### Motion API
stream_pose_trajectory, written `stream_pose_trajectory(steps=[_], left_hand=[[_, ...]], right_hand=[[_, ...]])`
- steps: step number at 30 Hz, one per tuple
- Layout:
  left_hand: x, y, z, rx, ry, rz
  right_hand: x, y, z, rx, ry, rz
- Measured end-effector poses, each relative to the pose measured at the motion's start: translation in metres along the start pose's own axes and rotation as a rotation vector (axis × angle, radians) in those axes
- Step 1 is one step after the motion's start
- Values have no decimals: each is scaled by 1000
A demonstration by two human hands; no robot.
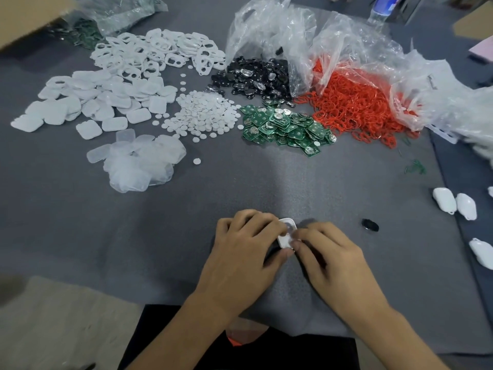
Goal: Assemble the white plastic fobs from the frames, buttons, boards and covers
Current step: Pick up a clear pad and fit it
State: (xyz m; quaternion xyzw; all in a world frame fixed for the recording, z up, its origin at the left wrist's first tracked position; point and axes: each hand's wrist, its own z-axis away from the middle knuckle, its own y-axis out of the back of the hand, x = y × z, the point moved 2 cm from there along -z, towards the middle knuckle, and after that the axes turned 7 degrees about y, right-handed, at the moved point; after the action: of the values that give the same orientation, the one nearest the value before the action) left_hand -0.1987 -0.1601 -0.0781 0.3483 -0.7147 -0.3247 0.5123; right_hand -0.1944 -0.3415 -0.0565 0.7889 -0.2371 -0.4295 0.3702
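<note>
A white fob part with a round dark opening sits between my hands near the table's front edge. My left hand curls its fingers round the part's left side. My right hand pinches its right edge with thumb and fingertips. Farther back lie heaps of white frames, white covers, small round white buttons, clear covers and green boards.
Black parts spill from a clear plastic bag, and red rings from another. One black piece lies alone to the right of my hands. Finished white fobs rest at the right edge. A cardboard box stands back left.
</note>
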Motion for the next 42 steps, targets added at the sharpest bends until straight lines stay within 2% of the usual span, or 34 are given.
stream_pose_trajectory(steps=[12,19,29,34,42], left_hand=[[2,3,0,-49,-1,-42],[1,3,-1,-81,19,-17],[-1,-1,0,-87,2,-66],[-2,2,0,-115,52,47],[0,2,-5,-152,94,101]], right_hand=[[3,-6,9,98,95,-22],[0,-9,7,79,29,-12],[4,-13,7,57,53,8],[2,-11,8,34,40,8],[4,-13,8,49,39,33]])
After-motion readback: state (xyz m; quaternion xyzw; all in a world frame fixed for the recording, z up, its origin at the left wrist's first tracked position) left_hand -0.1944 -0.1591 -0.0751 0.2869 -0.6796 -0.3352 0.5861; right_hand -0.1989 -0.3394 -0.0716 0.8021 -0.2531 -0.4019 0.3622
